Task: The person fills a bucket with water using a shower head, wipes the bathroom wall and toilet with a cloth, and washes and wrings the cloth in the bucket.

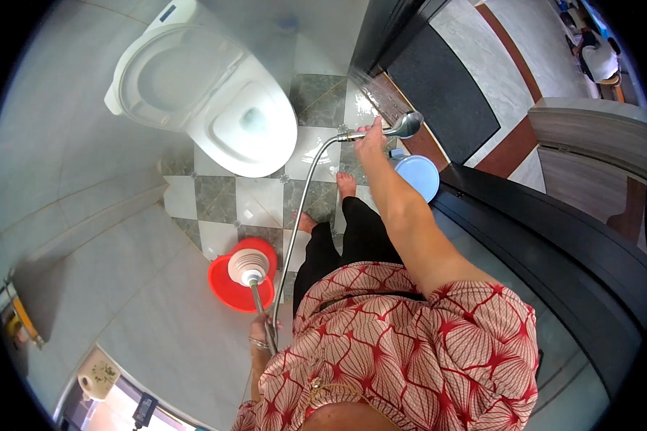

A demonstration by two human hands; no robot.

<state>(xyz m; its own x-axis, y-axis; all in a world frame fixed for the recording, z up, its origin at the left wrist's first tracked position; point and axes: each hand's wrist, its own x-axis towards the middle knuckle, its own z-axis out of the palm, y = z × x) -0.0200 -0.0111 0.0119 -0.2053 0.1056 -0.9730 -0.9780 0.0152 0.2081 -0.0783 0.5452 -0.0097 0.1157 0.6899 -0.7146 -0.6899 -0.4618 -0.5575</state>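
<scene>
My right hand (371, 138) is closed around the handle of a chrome shower head (408, 125). Water sprays from its face toward the dark door frame (389, 43). From the handle a metal hose (305, 194) curves down past my left side. Lower down, my left hand (260, 328) grips the handle of a plunger with a pale ribbed bellows cup (249, 263); the hose runs right by these fingers, and I cannot tell whether they hold it too. The plunger cup is over a red basin (224, 291), and a second red rim shows behind it.
A white toilet (280, 147) with its lid up stands ahead on the left. Near my feet is a round light blue container (418, 178). A dark mat (446, 93) lies beyond the doorway, where a seated person (599, 57) is visible. The checkered floor (259, 201) looks wet.
</scene>
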